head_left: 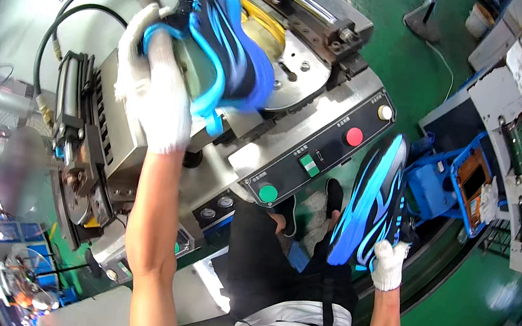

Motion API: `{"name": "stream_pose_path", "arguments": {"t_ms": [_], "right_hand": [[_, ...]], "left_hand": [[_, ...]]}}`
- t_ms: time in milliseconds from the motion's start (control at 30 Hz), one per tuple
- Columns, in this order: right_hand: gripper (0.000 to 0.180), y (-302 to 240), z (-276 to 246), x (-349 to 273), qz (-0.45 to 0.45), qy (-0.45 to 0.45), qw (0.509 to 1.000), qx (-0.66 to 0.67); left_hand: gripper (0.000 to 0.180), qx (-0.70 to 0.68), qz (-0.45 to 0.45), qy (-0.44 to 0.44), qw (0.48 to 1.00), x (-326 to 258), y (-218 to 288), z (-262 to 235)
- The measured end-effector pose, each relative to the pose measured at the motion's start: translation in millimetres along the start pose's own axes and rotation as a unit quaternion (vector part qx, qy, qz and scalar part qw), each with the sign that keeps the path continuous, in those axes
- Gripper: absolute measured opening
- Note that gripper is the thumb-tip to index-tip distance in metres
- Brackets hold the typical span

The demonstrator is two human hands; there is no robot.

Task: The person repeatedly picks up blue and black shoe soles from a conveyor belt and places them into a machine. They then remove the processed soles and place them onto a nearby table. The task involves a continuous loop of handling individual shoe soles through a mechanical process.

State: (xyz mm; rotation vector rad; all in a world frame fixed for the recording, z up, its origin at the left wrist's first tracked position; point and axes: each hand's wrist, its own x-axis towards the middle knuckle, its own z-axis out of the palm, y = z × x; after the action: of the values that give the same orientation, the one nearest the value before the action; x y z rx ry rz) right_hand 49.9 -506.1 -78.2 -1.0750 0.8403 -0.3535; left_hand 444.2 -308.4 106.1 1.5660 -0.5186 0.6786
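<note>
One blue-and-black sneaker in each gloved hand at the press machine.

My left hand [157, 90] fingers clamp one sneaker [225, 43] far left on the metal press [264, 143]; my right hand [389, 264] fingers grip the other sneaker [373, 200] by its heel, near right. Both look light, flexible; the heel seems firmest to hold.

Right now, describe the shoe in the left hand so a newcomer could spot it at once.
Start at the big steel press machine on the left, with its black button panel. At its top, the gloved left hand grips a black shoe with bright blue stripes, sole turned outward. Unlike the matching shoe held low in the right hand, this one sits against the machine.
</note>
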Motion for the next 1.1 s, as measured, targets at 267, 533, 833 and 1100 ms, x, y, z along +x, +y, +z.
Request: {"name": "stream_pose_path", "arguments": {"t_ms": [267,533,833,1100], "right_hand": [[0.037,-147.4,152.2,91.8,-0.259,-0.113,0.914,-0.291],[0.069,-233.1,397.2,231.3,-0.234,-0.28,0.798,-0.48],[0.064,-131.3,478.0,283.8,-0.331,-0.157,0.562,-0.742],[0.063,-137.5,426.8,230.9,-0.487,-0.138,0.566,-0.65]], "left_hand": [[0.031,-0.057,-0.044,-0.314,0.947,-201.7,81.9,-180.9],[0.043,0.082,-0.207,-0.415,0.882,-322.7,69.6,-267.2],[0.044,0.041,-0.267,-0.329,0.905,-336.1,55.4,-279.0],[0.048,0.052,-0.251,-0.344,0.903,-340.7,58.9,-269.3]]}}
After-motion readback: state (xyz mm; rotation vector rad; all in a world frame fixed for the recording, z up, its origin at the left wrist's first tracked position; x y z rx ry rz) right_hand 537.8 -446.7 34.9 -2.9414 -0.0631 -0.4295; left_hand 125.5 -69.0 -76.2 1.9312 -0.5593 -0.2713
